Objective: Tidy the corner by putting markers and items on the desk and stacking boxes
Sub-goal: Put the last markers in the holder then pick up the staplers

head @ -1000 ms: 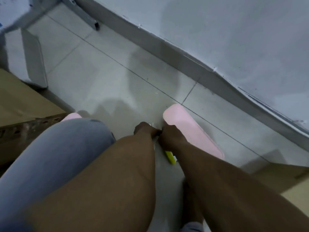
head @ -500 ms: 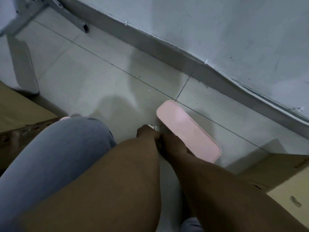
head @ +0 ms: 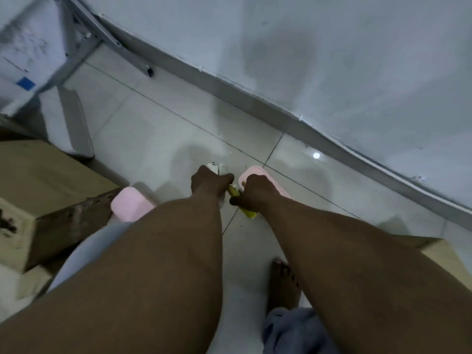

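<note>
Both my hands reach down to the tiled floor near the wall. My left hand grips white markers whose ends stick out beyond its knuckles. My right hand is curled round a yellow marker that shows between the hands and below its wrist. A flat pink lid lies on the floor under and behind my right hand. A second pink piece lies left of my left forearm, beside a cardboard box.
A white desk with metal legs stands at the upper left. Another cardboard box sits at the right edge. The grey skirting runs diagonally along the wall. My bare foot rests on the tiles.
The view has pulled back and tilted, bringing the desk into view. My hands have parted slightly, and the yellow marker and white marker ends now show between them.
</note>
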